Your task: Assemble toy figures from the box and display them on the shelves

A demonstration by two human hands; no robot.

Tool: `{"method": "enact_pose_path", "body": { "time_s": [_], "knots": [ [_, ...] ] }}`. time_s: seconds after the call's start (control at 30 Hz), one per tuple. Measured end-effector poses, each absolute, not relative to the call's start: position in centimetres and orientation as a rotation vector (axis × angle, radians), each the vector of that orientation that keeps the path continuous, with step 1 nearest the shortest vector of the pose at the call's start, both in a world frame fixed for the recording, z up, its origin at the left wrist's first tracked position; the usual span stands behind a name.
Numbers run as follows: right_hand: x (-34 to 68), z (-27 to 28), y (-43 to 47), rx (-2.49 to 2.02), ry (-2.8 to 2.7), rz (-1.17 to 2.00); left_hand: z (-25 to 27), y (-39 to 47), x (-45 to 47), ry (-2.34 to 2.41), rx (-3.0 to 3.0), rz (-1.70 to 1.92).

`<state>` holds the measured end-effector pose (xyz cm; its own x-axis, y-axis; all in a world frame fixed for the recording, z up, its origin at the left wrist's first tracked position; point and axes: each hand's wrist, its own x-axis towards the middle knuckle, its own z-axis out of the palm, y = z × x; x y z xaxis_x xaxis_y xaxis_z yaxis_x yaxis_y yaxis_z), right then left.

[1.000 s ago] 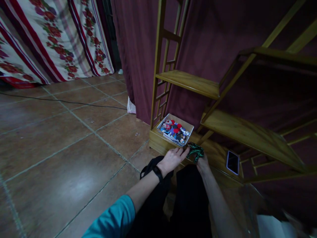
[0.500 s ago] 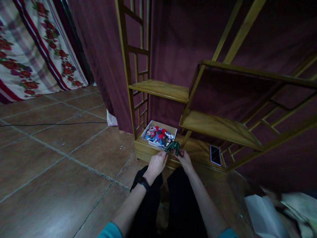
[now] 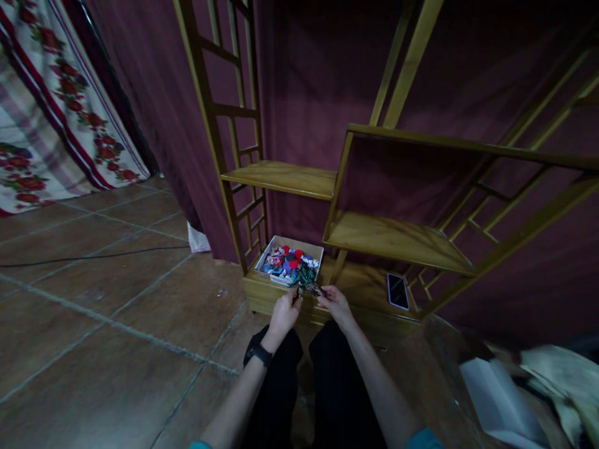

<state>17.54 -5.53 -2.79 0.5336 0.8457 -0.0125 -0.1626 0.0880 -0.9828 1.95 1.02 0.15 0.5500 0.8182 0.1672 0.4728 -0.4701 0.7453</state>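
The dark green toy (image 3: pixel 306 276) hangs between both hands at the near side of the box (image 3: pixel 304 246), overlapping it in view; contact unclear. The left hand (image 3: pixel 284 313) has its fingers pinched on one end, the right hand (image 3: pixel 337 305) on the other. Judged status: handling is under way, toy not set down; small colourful pieces (image 3: pixel 279 262) lie boxed on the bottom shelf (image 3: pixel 367 289).

Too small to make out: details of dark green toy (image 3: pixel 306 275) and trinkets (image 3: pixel 282 264) in open box (image 3: pixel 304 248). Cut off at left: floral curtain (image 3: pixel 70 93). Blurred at right: pale cloth (image 3: pixel 561 374).
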Motion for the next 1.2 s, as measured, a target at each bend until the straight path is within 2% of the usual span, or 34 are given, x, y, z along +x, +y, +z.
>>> {"method": "enact_pose_path", "body": {
  "time_s": [0.6,1.03,1.2],
  "knots": [
    [18.1,-4.6,-5.0,-1.283,-0.597,0.817,0.7,-0.6,2.5,1.131,2.471,0.57],
    [19.0,-4.7,-5.4,-1.322,-0.582,0.785,2.5,-2.7,2.1,0.863,2.786,0.64],
    [19.0,-4.2,-5.8,-1.322,-0.593,0.789,2.5,-3.0,2.1,0.804,2.891,0.565]
  ]
}}
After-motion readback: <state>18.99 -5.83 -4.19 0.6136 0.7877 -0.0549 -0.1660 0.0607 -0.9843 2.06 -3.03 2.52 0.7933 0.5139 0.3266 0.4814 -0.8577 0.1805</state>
